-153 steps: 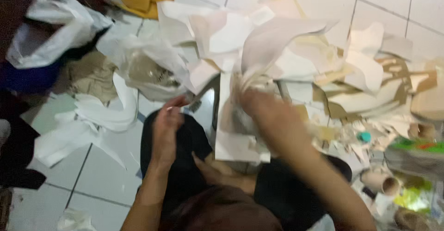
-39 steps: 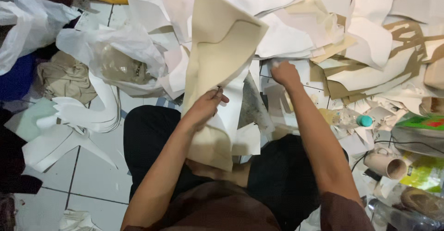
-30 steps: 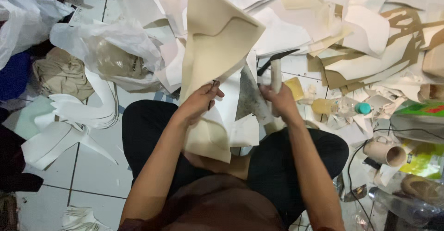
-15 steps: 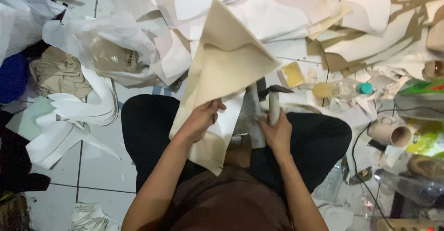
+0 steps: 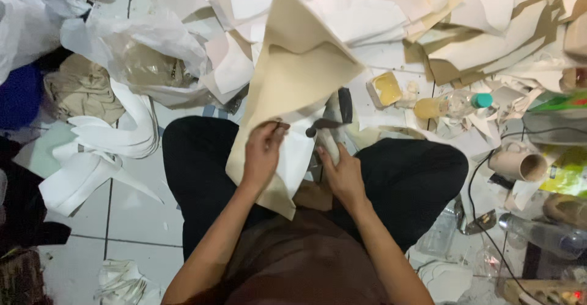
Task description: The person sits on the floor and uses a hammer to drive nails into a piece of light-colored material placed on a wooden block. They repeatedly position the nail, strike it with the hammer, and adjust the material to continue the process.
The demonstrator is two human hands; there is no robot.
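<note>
Beige sheet (image 5: 299,79) in left hand (image 5: 263,152); right hand (image 5: 342,173) w/ tool (image 5: 327,128).

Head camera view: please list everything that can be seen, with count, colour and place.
folded sheet: one, beige, held up in the middle
brush-like tool: one, pale handle with a dark head, beside the sheet
cut sheets: many, white and tan, piled along the top
plastic bag: one, clear-white, upper left
white strips: several, on the floor at left
small tray: one, yellow inside, right of the sheet
bottle: one, clear with yellowish liquid and a teal cap, lying at right
cardboard tube: one, pinkish tan, far right
tiled floor: white, lower left
left hand: grips the sheet's edge
right hand: holds the tool's handle
</note>
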